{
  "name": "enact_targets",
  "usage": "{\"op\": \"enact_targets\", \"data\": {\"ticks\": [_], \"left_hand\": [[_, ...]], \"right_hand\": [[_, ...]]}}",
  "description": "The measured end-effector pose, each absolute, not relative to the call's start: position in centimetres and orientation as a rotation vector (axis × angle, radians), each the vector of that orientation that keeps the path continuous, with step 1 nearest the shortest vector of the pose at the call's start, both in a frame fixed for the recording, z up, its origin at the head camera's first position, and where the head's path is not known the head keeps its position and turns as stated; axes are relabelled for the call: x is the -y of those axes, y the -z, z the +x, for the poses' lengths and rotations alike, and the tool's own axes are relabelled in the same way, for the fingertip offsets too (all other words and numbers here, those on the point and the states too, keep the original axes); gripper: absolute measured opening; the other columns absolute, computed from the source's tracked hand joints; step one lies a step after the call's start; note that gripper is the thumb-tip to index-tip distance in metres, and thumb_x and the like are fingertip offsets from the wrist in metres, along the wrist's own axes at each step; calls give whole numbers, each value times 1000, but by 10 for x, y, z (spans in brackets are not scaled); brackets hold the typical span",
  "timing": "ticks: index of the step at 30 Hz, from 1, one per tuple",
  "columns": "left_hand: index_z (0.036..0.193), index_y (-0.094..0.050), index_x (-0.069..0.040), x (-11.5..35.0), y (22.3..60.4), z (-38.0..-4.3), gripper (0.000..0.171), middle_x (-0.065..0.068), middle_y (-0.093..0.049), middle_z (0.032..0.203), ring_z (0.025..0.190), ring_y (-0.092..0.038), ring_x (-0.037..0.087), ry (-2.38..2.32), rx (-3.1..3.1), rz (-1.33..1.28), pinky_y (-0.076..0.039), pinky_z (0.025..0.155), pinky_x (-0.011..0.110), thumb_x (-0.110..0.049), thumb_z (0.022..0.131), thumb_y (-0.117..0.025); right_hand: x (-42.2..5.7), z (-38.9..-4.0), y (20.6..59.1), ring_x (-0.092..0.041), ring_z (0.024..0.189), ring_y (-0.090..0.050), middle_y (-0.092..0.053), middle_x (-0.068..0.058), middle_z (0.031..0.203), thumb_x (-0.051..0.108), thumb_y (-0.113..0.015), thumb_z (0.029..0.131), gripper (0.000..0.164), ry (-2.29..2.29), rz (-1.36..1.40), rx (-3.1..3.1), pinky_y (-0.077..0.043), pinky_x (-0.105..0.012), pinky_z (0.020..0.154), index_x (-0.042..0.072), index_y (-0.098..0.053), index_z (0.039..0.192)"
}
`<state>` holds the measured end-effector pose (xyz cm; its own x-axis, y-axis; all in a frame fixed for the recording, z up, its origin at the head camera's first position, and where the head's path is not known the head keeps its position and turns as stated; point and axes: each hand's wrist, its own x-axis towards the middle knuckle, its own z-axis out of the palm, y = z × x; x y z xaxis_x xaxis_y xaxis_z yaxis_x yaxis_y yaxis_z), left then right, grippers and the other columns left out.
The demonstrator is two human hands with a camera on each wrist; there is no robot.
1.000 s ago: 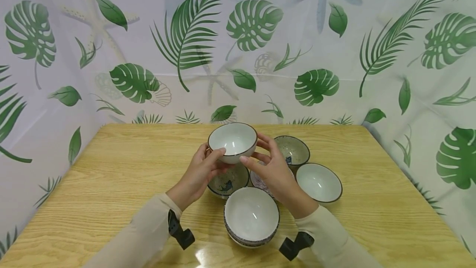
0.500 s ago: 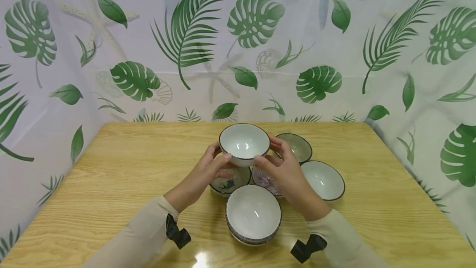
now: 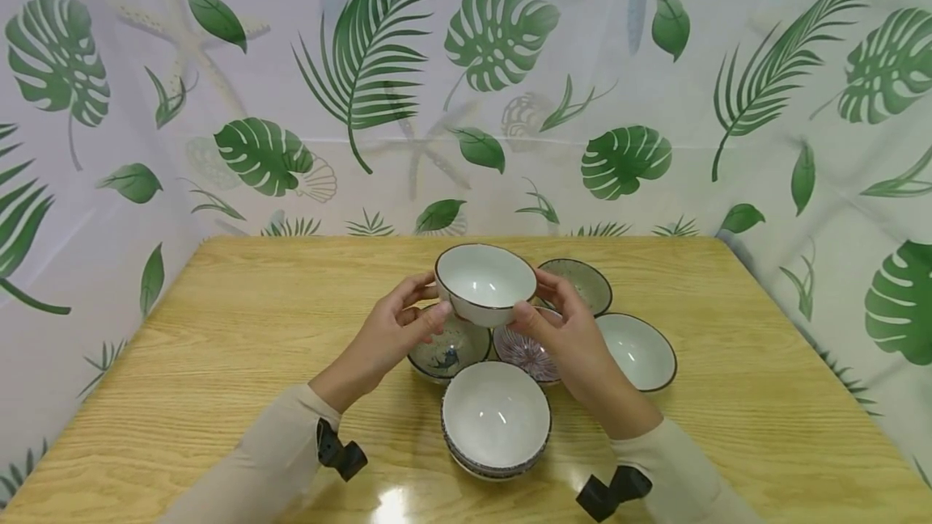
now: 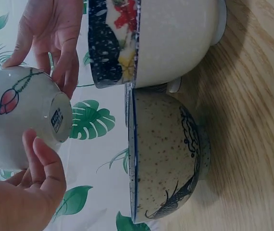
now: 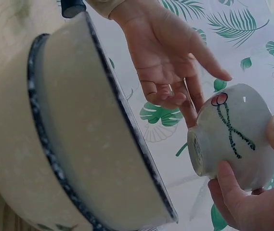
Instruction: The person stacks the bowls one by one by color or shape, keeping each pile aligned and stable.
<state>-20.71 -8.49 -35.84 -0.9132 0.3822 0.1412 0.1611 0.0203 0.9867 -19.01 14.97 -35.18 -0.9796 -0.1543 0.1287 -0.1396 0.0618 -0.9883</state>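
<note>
Both hands hold up a small white bowl [image 3: 486, 275] with a thin dark rim, tilted so its white inside faces the head camera. My left hand [image 3: 387, 336] has fingers and thumb at its left side; my right hand [image 3: 577, 340] grips its right side. In the left wrist view, the bowl [image 4: 16, 113] shows a pink bud on a twisted vine and a blue mark under the foot. Directly below are a speckled bowl [image 3: 446, 354] with a dark blue motif and a bowl [image 3: 524, 352] with a purple flower pattern, partly behind my right hand.
Nearest me stands a stack of bowls [image 3: 497, 415], white inside with a speckled band. Back right are a grey-brown bowl [image 3: 586, 285] and a white bowl [image 3: 641, 352]. The wooden table [image 3: 255, 330] meets a leaf-patterned cloth [image 3: 408, 152] at the back.
Held between both hands, the bowl has moved to the right. My left thumb has slipped from inside the bowl to its outer left side, and my right hand has shifted right.
</note>
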Motion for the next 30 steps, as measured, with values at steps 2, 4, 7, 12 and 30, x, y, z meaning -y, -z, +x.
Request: {"op": "enact_targets", "data": {"ticks": [2, 4, 7, 12, 30], "left_hand": [[146, -31, -9, 84, 359, -207, 63, 12, -48, 125, 90, -55, 23, -2014, -2154, 553, -49, 76, 34, -26, 91, -59], [146, -30, -10, 84, 360, -206, 67, 12, -48, 121, 87, -54, 20, -2020, -2178, 540, -49, 75, 32, -24, 90, -62], [146, -32, -11, 82, 360, -205, 69, 12, -47, 116, 90, -53, 20, -2023, -2196, 527, -49, 74, 29, -23, 87, -66], [142, -39, -11, 81, 359, -204, 65, 12, -51, 114, 97, -52, 23, -2033, -2214, 505, -48, 77, 29, -23, 84, -69], [122, -53, -7, 77, 359, -200, 52, 5, -57, 118, 109, -50, 15, -2051, -2253, 581, -41, 89, 40, -20, 77, -75]], "right_hand": [[-150, -190, 352, -23, 105, -56, -37, -15, 133, 22, -58, 92, 60, 2133, -349, -2273, -47, -32, 87, 3, -29, 141], [-150, -189, 352, -25, 106, -55, -38, -17, 132, 19, -57, 93, 57, 2137, -388, -2267, -47, -33, 86, 1, -30, 140], [-150, -188, 352, -26, 108, -54, -38, -18, 131, 17, -56, 93, 55, 2139, -434, -2254, -47, -35, 86, 0, -31, 140], [-152, -185, 353, -26, 109, -53, -38, -16, 132, 15, -57, 93, 56, 2129, -445, -2239, -46, -34, 88, 2, -31, 141], [-157, -175, 349, -22, 117, -46, -35, -13, 135, 9, -69, 83, 73, 2147, -363, -2195, -47, -29, 86, 8, -31, 144]]}}
